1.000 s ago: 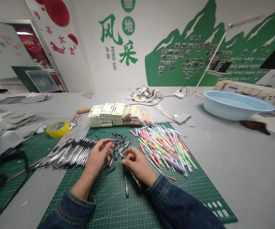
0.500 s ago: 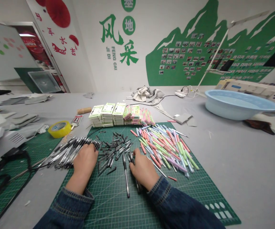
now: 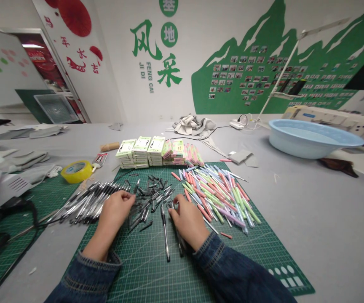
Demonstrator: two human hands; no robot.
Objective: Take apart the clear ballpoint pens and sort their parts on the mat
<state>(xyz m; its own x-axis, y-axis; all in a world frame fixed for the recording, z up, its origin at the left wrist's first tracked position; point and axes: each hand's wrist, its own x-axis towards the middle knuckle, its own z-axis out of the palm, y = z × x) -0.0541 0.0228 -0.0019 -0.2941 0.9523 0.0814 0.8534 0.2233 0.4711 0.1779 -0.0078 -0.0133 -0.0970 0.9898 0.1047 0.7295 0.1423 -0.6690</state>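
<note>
My left hand (image 3: 116, 210) pinches a pen (image 3: 137, 186) whose tip points up beyond the fingertips; the rest of it is hidden. Beside that hand lies a pile of clear pens with black grips (image 3: 90, 204). My right hand (image 3: 188, 219) is closed around black pens (image 3: 180, 248), mostly covered by the palm, so I cannot tell how many. Just left of it, a single pen (image 3: 166, 235) lies on the green cutting mat (image 3: 144, 273). Between the hands spread loose black pen caps (image 3: 153, 195). To the right is a heap of pastel-coloured pens (image 3: 216, 193).
Small boxes (image 3: 148, 153) are stacked at the mat's far edge. Yellow tape (image 3: 77, 171) sits at the left, near a white machine (image 3: 14, 185). A blue basin (image 3: 311, 139) stands at the right, and crumpled cloth (image 3: 194, 125) lies at the back.
My left hand has come away from the pen pile, slightly to the right, and a pen now sticks up from its fingers. The right hand stays nearly in place.
</note>
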